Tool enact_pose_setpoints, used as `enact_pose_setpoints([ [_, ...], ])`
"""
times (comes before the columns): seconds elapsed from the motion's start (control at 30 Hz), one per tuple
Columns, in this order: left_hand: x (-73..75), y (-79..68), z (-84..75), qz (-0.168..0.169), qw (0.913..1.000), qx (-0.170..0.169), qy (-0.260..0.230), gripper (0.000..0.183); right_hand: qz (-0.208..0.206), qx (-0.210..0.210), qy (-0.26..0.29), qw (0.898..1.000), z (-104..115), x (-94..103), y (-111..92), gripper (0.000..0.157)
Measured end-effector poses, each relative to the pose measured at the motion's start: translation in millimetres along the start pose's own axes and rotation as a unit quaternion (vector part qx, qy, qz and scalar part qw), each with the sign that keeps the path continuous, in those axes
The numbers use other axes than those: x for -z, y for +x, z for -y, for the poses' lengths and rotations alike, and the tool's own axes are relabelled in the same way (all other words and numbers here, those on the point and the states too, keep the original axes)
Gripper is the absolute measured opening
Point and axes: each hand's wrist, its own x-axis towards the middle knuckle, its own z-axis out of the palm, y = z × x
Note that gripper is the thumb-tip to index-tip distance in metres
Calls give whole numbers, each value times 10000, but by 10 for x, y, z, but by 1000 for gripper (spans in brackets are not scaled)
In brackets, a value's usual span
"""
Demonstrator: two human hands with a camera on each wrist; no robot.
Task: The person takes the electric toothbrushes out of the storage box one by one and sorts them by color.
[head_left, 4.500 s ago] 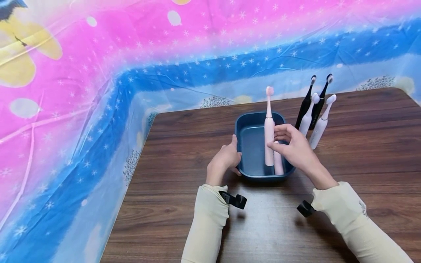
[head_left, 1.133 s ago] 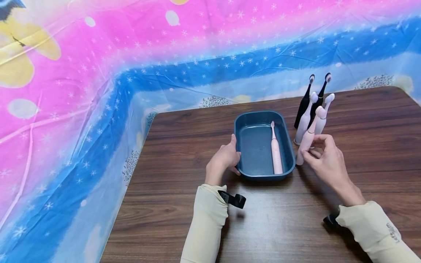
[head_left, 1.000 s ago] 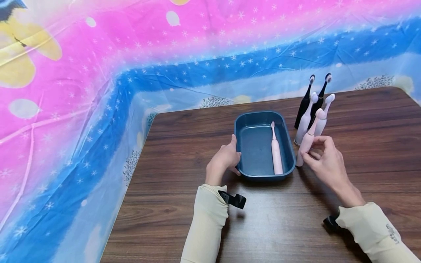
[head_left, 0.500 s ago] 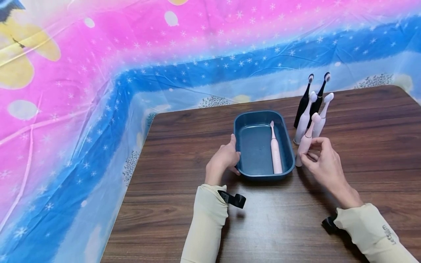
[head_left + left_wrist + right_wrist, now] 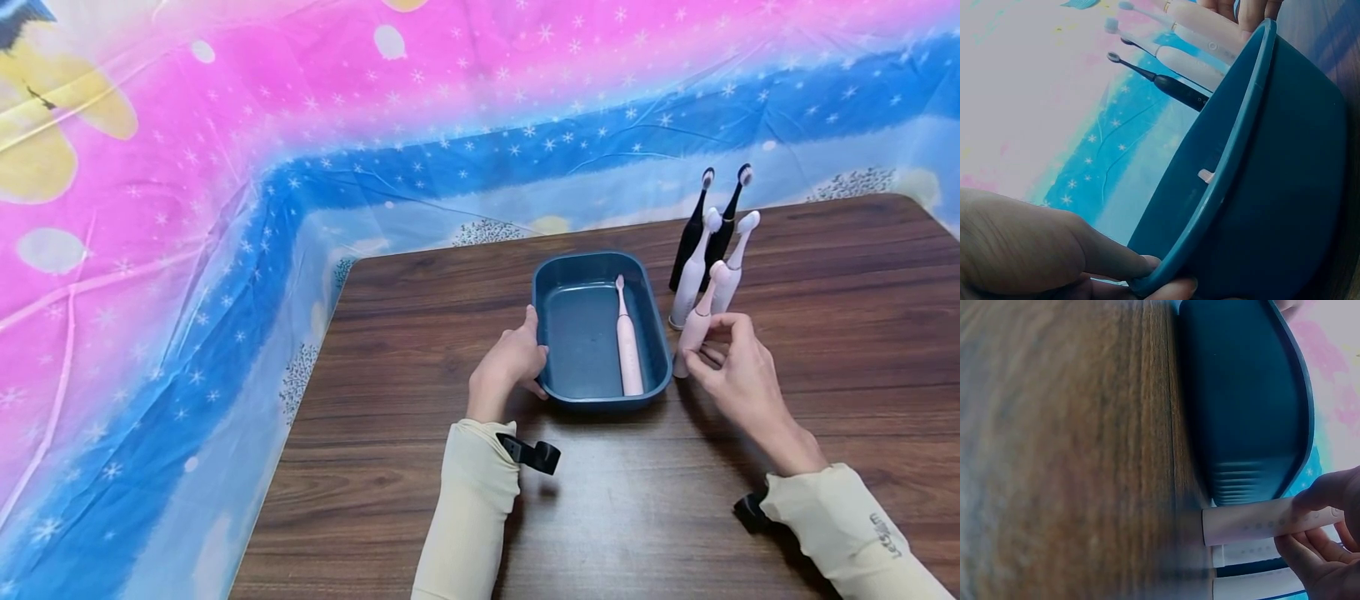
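Observation:
My left hand (image 5: pixel 510 362) grips the left rim of a dark blue rectangular tub (image 5: pixel 585 403), its thumb and fingertips on either side of the rim in the left wrist view. Inside the tub, along its right wall, lies a pink electric toothbrush (image 5: pixel 629 354). Just right of the tub, my right hand (image 5: pixel 738 371) pinches a second pink electric toothbrush (image 5: pixel 696 329) by its handle. This one stands upright with its base down at the table. Its handle (image 5: pixel 1247 522) shows a row of small marks in the right wrist view.
Behind the held toothbrush stand two white electric toothbrushes (image 5: pixel 690 287) and two black ones (image 5: pixel 687 242), close together. The brown wooden table (image 5: pixel 405 333) ends at the back against a pink and blue patterned cloth (image 5: pixel 480 92).
My right hand has carried the second pink toothbrush out from over the tub to the table on its right, and lowered it slightly. My left hand has stayed on the rim.

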Motion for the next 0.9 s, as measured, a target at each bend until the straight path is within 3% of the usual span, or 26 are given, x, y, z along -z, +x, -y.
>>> enact_pose_setpoints([
  [0.4,-2,17,-4,-23,10000,52,70,70,253,-129,-146,9995,27,56,-4,48],
  [0.63,9,19,3,-1,9999,57,152,70,167,34,-210,9996,29,129,-37,45],
  [0.9,1,-8,-1,17,10000,34,-45,70,49,-131,-344,9993,82,227,-94,44],
])
